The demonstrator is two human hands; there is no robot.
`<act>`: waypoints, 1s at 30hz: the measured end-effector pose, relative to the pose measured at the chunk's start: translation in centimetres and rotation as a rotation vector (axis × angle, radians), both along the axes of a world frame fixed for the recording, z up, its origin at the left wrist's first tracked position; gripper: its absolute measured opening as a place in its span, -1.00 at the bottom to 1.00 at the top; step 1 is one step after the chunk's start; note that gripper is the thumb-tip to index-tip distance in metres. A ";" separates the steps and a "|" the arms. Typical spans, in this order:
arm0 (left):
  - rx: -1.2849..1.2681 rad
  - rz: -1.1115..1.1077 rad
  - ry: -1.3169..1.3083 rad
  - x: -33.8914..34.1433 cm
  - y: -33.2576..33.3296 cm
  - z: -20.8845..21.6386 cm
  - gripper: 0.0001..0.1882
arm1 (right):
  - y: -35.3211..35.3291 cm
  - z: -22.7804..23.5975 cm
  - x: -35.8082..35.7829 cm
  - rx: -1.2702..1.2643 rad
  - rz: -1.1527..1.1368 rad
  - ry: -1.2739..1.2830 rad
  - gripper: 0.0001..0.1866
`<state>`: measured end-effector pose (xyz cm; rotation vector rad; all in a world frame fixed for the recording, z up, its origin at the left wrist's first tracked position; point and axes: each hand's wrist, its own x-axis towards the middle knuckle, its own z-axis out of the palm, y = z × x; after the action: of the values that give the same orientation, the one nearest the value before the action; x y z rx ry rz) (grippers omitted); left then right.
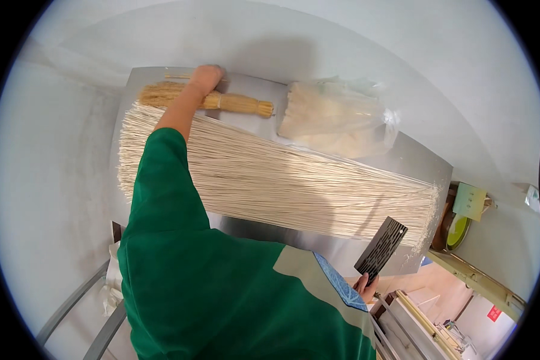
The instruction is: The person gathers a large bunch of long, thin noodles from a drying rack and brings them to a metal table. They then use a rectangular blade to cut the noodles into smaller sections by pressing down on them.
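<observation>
1. I see the right hand (366, 288) by the near edge of the grey metal tabletop (417, 157), toward the near right corner, fingers wrapped around one end of a dark, flat rectangular tool with a mottled face (380, 251).
2. Below its upper end, in my view, lie long, thin, cream-coloured strands (270, 180), spanning most of the tabletop from left edge to right.
3. I have the left hand (206, 78) at the far edge, beside a thin yellowish stick (177, 77); its fingers are hidden, so I cannot tell their grip.
4. A tan straw brush (240, 104) lies near the far left corner.
5. Right of it sits a clear plastic bag of pale sheets (336, 117).
</observation>
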<state>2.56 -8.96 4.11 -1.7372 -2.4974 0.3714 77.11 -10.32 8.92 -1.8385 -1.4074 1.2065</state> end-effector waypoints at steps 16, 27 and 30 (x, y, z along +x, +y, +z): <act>-0.080 -0.043 -0.191 9.9 -5.7 2.9 -0.71 | -0.6 -0.3 0.9 0.021 -0.020 0.065 -0.83; 0.118 0.032 -0.198 14.6 -5.9 7.9 -0.90 | -1.2 -3.5 3.7 0.063 -0.056 0.098 -0.86; 0.160 0.046 -0.448 21.0 -6.6 7.5 -0.93 | -1.0 -4.8 5.1 0.051 -0.074 0.139 -0.86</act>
<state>23.56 -15.54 11.65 -1.8677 -2.7642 -0.2403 82.25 -11.28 4.07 -1.7221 -1.2713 1.2254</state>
